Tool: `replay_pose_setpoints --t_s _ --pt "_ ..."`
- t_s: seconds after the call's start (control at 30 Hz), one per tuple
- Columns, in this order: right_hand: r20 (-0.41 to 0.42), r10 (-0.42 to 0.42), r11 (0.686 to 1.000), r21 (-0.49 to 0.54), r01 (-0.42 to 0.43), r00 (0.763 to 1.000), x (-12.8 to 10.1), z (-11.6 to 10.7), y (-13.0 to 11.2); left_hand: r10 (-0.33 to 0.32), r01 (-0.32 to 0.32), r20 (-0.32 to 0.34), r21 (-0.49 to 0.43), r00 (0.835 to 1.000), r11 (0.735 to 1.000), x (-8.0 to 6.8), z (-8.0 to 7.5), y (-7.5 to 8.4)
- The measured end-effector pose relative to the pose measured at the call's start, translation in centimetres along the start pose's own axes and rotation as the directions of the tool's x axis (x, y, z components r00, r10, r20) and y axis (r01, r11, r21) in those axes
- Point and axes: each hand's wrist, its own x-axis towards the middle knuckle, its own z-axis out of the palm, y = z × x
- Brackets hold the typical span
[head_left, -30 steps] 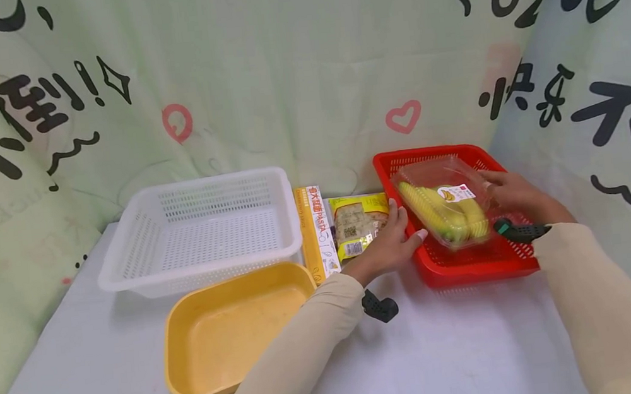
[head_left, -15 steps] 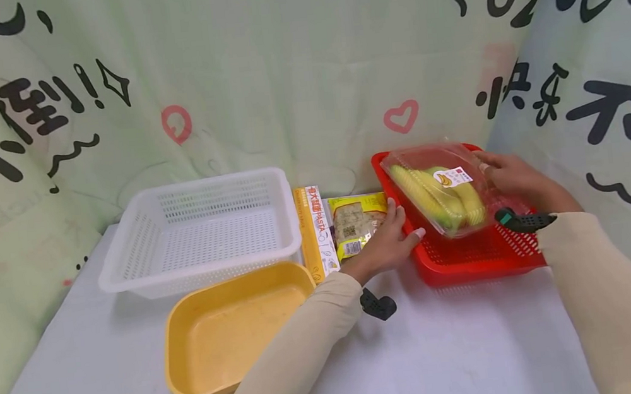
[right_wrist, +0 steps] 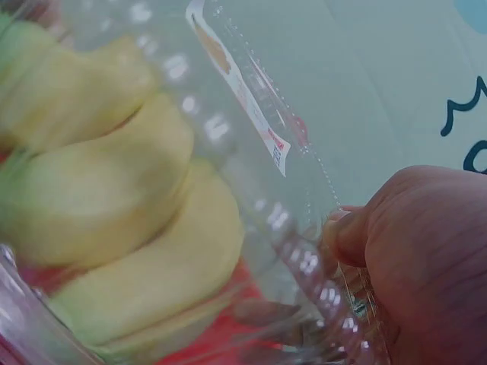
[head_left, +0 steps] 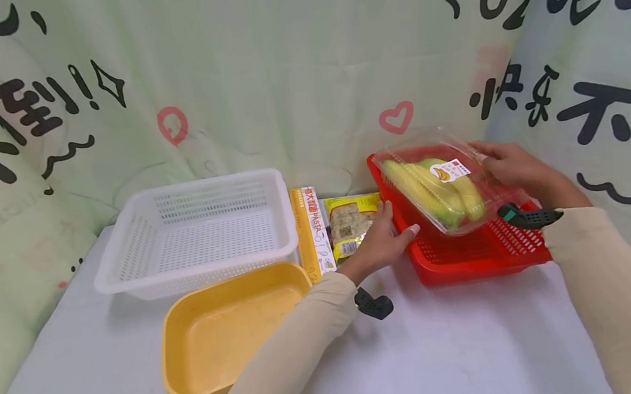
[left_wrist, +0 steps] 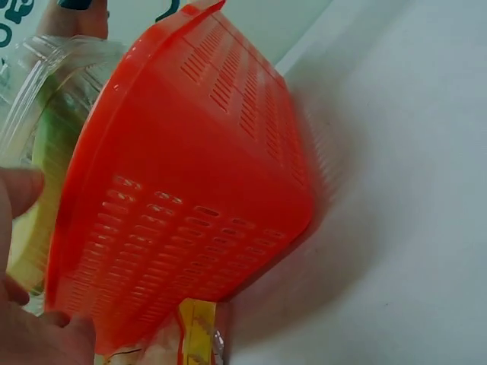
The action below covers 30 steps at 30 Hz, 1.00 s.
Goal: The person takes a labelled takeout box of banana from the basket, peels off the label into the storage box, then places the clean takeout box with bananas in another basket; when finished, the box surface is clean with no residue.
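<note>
One clear ribbed banana clamshell [head_left: 444,188]

Head view down over the worktop [head_left: 467,347]; wrist views close, sharing the red basket [head_left: 469,252] and banana box [head_left: 443,188]

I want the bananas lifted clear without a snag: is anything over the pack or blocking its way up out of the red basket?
Nothing visible. The right hand holds the banana pack tilted above the red basket, and the left hand only touches the basket's left rim.
</note>
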Motion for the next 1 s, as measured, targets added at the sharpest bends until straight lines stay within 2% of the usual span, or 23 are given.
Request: replay_pose_setpoints --t_s 0.1,0.23,0.47,0.57,0.73,0.87,1.0 --pt "0.018 -0.002 1.000 0.005 0.002 1.000 -0.2 0.0 -0.4 0.019 -0.022 -0.047 -0.057 0.999 0.998 0.1 -0.5 0.0" --pt "0.020 -0.009 1.000 -0.010 0.009 1.000 -0.5 0.2 -0.8 0.061 -0.067 -0.080 -0.080 0.995 0.995 0.2 -2.1 0.2" --pt "0.042 -0.067 0.997 -0.026 0.068 0.997 -1.1 0.9 -1.6 0.105 -0.110 -0.102 -0.046 0.989 0.993 0.3 -5.9 0.2" --pt "0.064 -0.091 0.996 -0.020 0.092 0.994 -1.3 1.4 -2.1 0.102 -0.103 -0.078 -0.010 0.992 0.995 -0.1 -7.8 0.2" --pt "0.092 -0.152 0.986 -0.053 0.157 0.984 -2.0 1.9 -3.2 0.152 -0.151 -0.032 0.019 0.988 0.988 -1.2 -10.8 0.5" --pt "0.105 -0.214 0.970 -0.091 0.224 0.971 -2.8 2.2 -4.2 0.221 -0.222 0.014 0.009 0.975 0.975 -2.1 -12.2 0.7" --pt "0.142 -0.269 0.951 -0.120 0.286 0.953 -3.8 2.9 -5.2 0.294 -0.297 0.069 0.031 0.953 0.954 -3.0 -12.8 1.0"
